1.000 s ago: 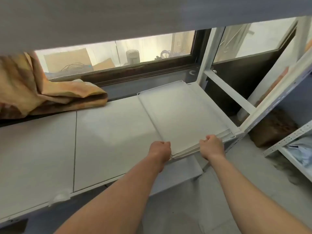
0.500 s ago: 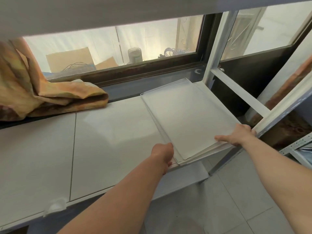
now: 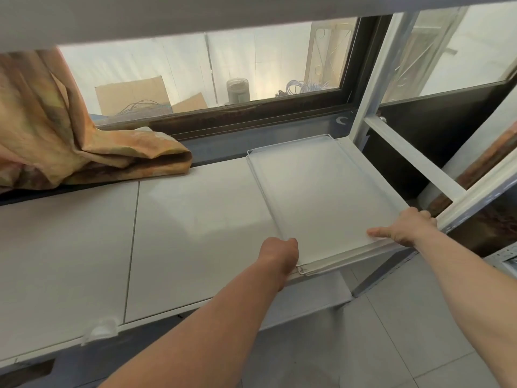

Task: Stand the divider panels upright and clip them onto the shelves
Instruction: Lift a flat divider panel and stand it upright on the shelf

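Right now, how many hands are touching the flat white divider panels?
2. The left hand grips the near left corner of the flat white divider panels; the right hand holds the near right corner.

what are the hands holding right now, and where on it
Both hold the top divider panel lying flat on the shelf: left hand at its near-left corner, right hand at its near-right corner.

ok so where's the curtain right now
In the head view the curtain hangs at the far left by the window, its bunched end lying at the shelf's back edge, left of the flat panels.
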